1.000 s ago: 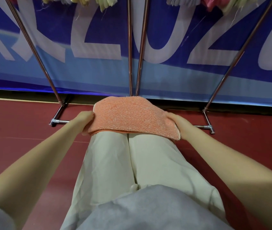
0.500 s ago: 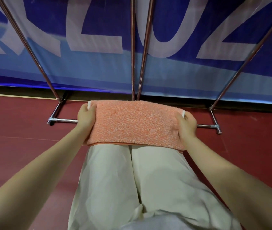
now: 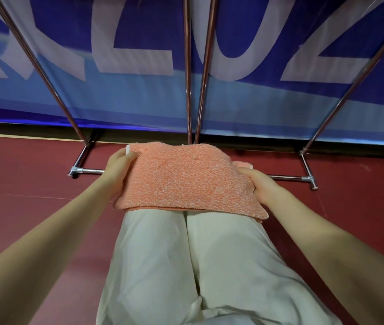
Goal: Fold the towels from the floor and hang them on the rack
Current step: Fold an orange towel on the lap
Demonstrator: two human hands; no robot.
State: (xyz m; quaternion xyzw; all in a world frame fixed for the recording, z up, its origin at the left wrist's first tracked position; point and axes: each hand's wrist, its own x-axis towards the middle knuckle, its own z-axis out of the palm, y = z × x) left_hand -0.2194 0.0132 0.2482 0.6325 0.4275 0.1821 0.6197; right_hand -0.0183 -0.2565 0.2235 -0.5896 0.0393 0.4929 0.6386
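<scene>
The folded orange towel (image 3: 186, 179) rests across the person's knees, left hand (image 3: 118, 170) and right hand (image 3: 260, 186) each gripping a short end, fingers curled under it, probably to keep the layers together before lifting it to the rack (image 3: 187, 66).

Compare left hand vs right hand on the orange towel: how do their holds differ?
The left hand sits at the far left corner of the orange towel, thumb on top; the right hand holds the right edge nearer the person. Beside the left hand's fingertips a white edge shows; beside the right hand's, a folded under-layer pokes out. Both hold the towel over the knees.
</scene>
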